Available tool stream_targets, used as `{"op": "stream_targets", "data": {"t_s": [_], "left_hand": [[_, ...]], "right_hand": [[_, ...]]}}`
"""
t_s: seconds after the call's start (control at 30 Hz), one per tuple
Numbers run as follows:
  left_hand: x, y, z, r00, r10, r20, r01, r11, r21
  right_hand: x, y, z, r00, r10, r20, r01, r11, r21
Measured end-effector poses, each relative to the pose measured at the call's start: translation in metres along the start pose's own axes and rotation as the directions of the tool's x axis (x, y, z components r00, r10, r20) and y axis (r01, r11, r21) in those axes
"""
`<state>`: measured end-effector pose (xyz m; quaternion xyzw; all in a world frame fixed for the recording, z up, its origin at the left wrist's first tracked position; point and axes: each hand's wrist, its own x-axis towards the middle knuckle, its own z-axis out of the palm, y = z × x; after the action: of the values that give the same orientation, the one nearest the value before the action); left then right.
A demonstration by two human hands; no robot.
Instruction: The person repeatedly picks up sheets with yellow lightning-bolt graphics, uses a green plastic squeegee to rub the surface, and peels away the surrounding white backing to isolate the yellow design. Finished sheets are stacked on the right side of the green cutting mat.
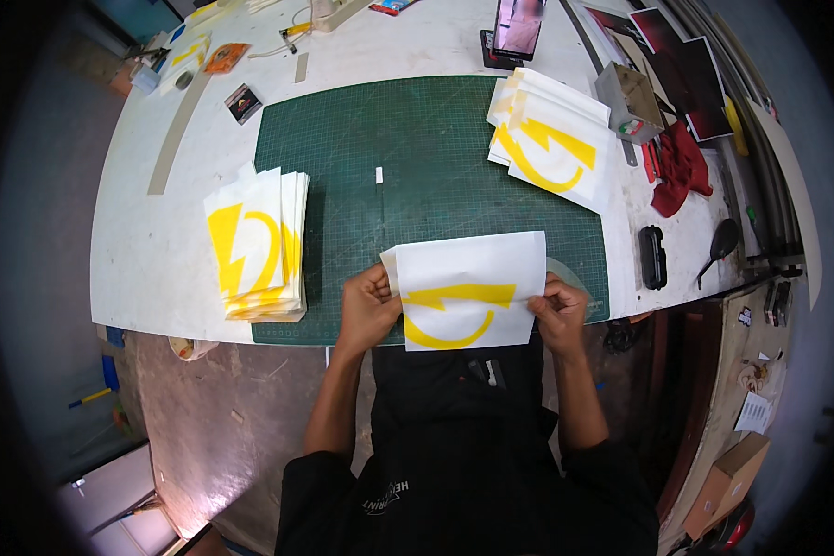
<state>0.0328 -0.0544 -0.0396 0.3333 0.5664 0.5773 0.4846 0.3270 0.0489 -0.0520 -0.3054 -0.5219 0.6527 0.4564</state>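
Observation:
A white decal sheet (473,264) with a yellow bolt-and-arc design is stretched between my hands at the near edge of the green cutting mat (361,120). My left hand (367,304) pinches its left side, where a narrow tan strip shows at the upper corner. On the opposite side, my right hand (562,315) grips the edge between thumb and fingers. To the left lies a stack of similar yellow-and-white sheets (243,248), partly over the mat's edge. Another, fanned pile of such sheets (551,139) rests at the mat's far right. A small white scrap (379,174) sits mid-mat.
Right of the mat are a grey box (630,97), red cloth (681,171), black case (653,258) and black spoon-shaped object (721,243). A phone on a stand (517,32) stands at the back. Far left hold an orange packet (227,58) and small dark box (243,104).

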Motion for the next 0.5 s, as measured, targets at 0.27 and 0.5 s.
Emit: {"op": "stream_targets", "data": {"t_s": [0.27, 0.5], "left_hand": [[0.009, -0.003, 0.001, 0.999, 0.032, -0.001, -0.032, 0.999, -0.007], [0.011, 0.004, 0.002, 0.999, -0.039, 0.025, 0.04, 0.999, -0.006]], "right_hand": [[0.006, 0.009, -0.007, 1.0, -0.03, 0.006, 0.03, 1.0, -0.003], [0.007, 0.012, -0.009, 0.995, -0.076, 0.066, 0.072, 0.995, 0.067]]}}
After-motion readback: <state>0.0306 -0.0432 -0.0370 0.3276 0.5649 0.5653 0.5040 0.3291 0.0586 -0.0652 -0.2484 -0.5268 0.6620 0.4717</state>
